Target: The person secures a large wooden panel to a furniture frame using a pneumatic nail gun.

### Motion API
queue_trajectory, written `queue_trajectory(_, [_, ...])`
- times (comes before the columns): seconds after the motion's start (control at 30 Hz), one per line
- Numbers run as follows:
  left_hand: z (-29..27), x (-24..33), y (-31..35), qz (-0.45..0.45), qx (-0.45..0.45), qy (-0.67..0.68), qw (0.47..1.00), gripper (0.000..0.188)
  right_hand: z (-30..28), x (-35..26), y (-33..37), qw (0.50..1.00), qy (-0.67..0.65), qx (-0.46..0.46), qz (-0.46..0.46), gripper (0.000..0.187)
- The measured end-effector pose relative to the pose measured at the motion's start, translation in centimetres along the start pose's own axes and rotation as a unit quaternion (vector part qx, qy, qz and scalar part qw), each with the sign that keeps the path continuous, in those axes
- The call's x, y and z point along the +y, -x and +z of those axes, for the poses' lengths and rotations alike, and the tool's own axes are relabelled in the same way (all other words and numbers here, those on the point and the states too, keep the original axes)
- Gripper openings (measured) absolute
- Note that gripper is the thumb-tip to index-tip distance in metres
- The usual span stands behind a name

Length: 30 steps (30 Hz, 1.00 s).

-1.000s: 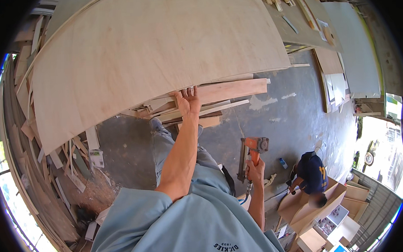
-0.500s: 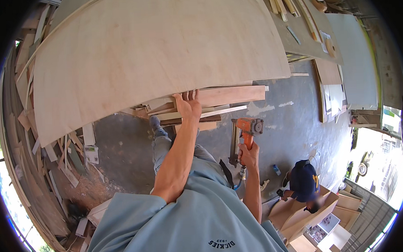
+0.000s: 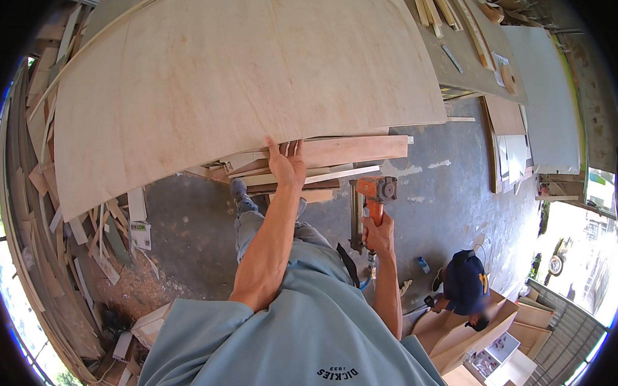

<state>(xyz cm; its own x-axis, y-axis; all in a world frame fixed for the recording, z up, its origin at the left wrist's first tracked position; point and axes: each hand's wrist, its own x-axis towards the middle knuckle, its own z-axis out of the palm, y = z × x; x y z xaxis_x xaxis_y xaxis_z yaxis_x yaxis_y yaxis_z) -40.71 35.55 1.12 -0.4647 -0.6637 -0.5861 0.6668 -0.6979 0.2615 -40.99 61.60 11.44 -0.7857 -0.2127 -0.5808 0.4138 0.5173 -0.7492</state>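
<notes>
A large pale plywood sheet point(image 3: 250, 66) spreads across the upper middle, its near edge curved by the lens. My left hand point(image 3: 287, 165) grips that near edge, thumb on the upper face; the other fingertips go in under the edge, partly hidden. To the right, above the floor and apart from the sheet, my right hand point(image 3: 379, 233) is wrapped round the handle of an orange air nail gun point(image 3: 375, 189). The gun's long dark magazine stands on its left, and an air hose fitting hangs below the handle.
Wood strips and boards point(image 3: 355, 149) lie below the sheet's near edge. Scrap timber point(image 3: 106, 234) piles up on the left. At lower right a co-worker point(image 3: 465, 283) bends by a wooden cabinet point(image 3: 477, 333). A bench point(image 3: 478, 78) with strips stands at upper right.
My right hand and the nail gun have shifted slightly left and up. My left hand keeps hold of the plywood edge, nearly in place.
</notes>
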Motion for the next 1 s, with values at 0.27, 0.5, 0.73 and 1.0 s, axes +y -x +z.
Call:
queue_trajectory(0.27, [0.0,-0.1,-0.6,0.030,0.020,-0.062,0.997,0.045,-0.2,0.3,-0.5,1.000,0.001,0.002,-0.023,0.029])
queue_trajectory(0.5, [0.0,0.1,-0.7,0.045,0.023,-0.100,0.994,0.043,-0.1,-2.6,-0.9,0.998,0.010,-0.043,-0.050,0.028])
queue_trajectory(0.73, [0.2,-0.1,-0.9,0.039,0.025,-0.127,0.991,0.042,1.1,-8.8,-2.5,0.989,0.031,-0.118,-0.079,0.029])
queue_trajectory(1.0, [-1.8,-0.3,-2.5,0.018,0.059,-0.171,0.983,0.043,5.2,-13.7,-5.0,0.976,0.039,-0.189,-0.099,0.027])
